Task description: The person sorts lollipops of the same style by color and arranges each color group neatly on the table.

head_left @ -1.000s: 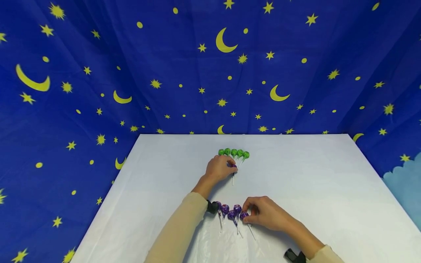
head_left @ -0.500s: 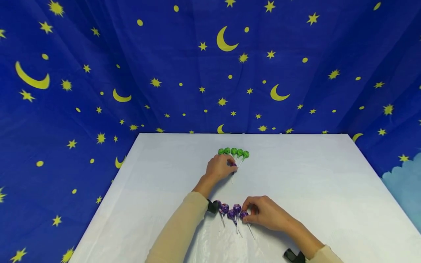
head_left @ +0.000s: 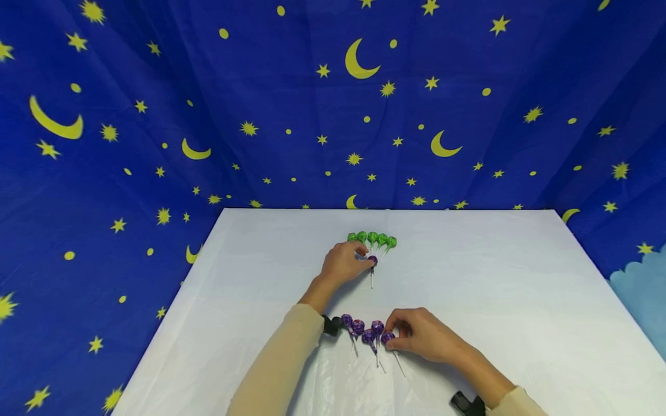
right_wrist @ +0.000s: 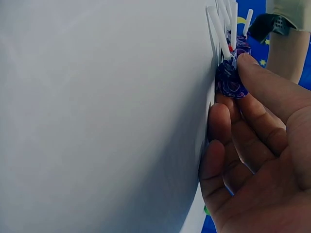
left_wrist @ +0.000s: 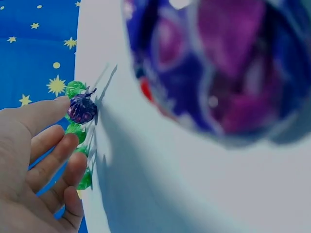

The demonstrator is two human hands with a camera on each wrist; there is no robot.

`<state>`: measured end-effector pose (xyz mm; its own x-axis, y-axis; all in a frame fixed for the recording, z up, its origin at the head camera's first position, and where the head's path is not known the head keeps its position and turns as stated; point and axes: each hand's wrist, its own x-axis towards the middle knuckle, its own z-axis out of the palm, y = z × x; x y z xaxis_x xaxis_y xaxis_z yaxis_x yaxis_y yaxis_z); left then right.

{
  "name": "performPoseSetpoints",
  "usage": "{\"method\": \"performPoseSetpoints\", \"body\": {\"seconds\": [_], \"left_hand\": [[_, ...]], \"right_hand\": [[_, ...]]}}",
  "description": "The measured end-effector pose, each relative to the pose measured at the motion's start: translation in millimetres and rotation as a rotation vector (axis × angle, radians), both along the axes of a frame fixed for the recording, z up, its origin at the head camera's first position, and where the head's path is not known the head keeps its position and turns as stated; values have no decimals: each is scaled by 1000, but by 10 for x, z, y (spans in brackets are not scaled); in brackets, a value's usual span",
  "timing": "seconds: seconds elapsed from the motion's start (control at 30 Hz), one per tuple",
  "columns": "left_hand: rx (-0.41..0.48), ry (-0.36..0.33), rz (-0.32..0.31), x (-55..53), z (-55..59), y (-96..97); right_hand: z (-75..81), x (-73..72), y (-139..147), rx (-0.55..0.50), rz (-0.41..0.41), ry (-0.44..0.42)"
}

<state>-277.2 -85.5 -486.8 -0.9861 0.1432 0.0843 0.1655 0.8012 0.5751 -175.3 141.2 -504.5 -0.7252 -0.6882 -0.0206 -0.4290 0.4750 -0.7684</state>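
My left hand (head_left: 343, 263) is at the far part of the table, beside a purple-wrapped lollipop (head_left: 372, 261). Its thumb lies against the lollipop's head, while the other fingers are loosely spread away from it in the left wrist view. Just beyond lies a fan of several green lollipops (head_left: 372, 237), partly behind that hand. Closer to me, my right hand (head_left: 426, 335) pinches the head of another purple lollipop (right_wrist: 231, 80) between thumb and forefinger, its white stick pointing toward me. Several more purple lollipops (head_left: 368, 336) lie side by side to its left.
A white-covered table (head_left: 494, 277) carries everything. Behind it hangs a blue curtain (head_left: 291, 104) with yellow moons and stars. Black wrist straps with cameras (head_left: 333, 325) sit on both forearms; the left one is close to the purple row. A purple head looms large in the left wrist view.
The left fingers have loosened and drawn slightly left, leaving more of the far purple lollipop visible. My right hand keeps its pinch in place.
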Motion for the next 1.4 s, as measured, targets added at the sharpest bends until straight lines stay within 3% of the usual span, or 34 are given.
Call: {"method": "performPoseSetpoints", "body": {"seconds": [0.57, 0.8, 1.23, 1.4], "left_hand": [[118, -26, -109, 230, 89, -205], [143, -71, -143, 350, 112, -296], [193, -83, -146, 619, 123, -405], [209, -124, -167, 734, 106, -476]], "right_hand": [[5, 25, 16, -23, 0, 8], [6, 23, 12, -5, -2, 13], [-4, 12, 32, -9, -7, 10], [-18, 18, 24, -9, -7, 19]]}}
